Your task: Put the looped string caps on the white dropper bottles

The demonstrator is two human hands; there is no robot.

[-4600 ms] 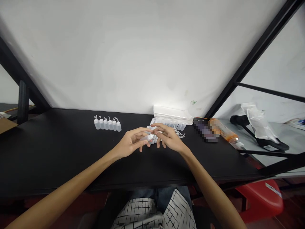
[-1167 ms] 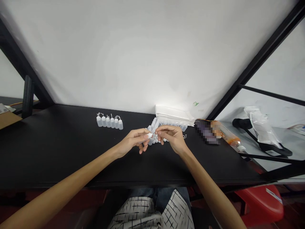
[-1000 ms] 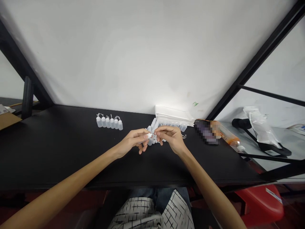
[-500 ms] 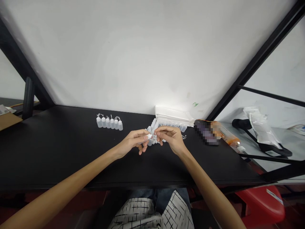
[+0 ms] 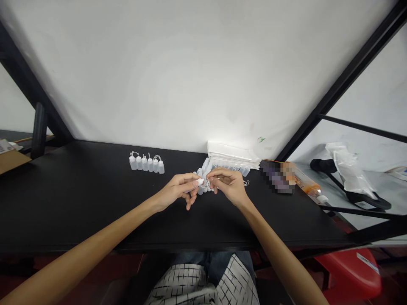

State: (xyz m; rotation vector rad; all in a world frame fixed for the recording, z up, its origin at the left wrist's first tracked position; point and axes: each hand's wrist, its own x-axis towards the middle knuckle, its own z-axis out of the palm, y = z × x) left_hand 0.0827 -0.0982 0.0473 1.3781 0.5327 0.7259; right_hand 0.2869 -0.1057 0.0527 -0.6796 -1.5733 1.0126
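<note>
A: I'm following from my station. What's changed since a few seconds ago?

B: The right hand (image 5: 228,183), mostly. Its fingers were loosely spread; now I see thumb and forefinger drawn in just beside the tip of the small white-tipped bottle (image 5: 200,182). The left hand (image 5: 182,187) is clamped on that bottle between thumb and forefinger, its lower fingers hanging free.

A: Where is the bottle, and does the right hand grip anything?

B: It's tilted, tip to the right, in front of the middle of the table. Whether the right fingertips pinch something I can't tell; any such piece is too small for me. I'd judge that both hands are now busy at that one tip.

A: And around them, biggest first?

B: The black table (image 5: 95,203), then a red stool (image 5: 354,273) at the near right. A stack of white sheets (image 5: 232,153) lies at the far side, right of centre. Farther right I have an orange-labelled bottle (image 5: 307,184) on its side. A row of six little bottles (image 5: 145,164) stands at the far left, looking unchanged.

A: Anything in the way?

B: The cluster of pale bottles (image 5: 206,164) sits just beyond the hands, and the right hand hides part of it from me. Smallest is a curled white piece (image 5: 247,183) right of that hand.
</note>
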